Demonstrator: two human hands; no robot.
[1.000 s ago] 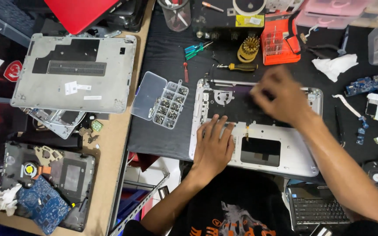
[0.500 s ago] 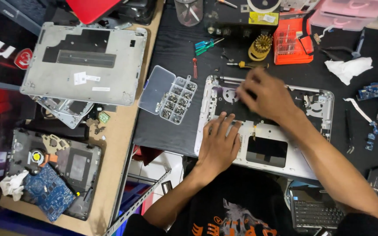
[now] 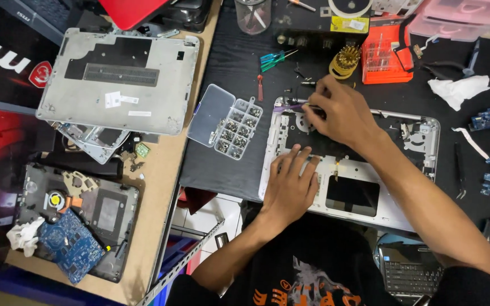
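Laptop palmrest shell (image 3: 395, 207): silver-white, lying flat and inner side up at centre-right of the frame, on the dark mat. Dark rectangular touchpad cutout near its lower edge; black keyboard backing across its upper half.

Thin purple-handled tool (image 3: 290, 107): lying across the shell's upper left corner.

Bench clutter around the work area

A grey laptop bottom cover (image 3: 119, 82) lies at upper left on the wooden bench, with a clear compartmented screw box (image 3: 226, 120) just to its right on the black mat. Below left sits an opened laptop base (image 3: 77, 226) with a blue circuit board (image 3: 75, 245) on it. An orange bit case (image 3: 380, 59), a yellow gear-shaped holder (image 3: 345, 60) and a crumpled white tissue (image 3: 458, 90) lie along the top right.
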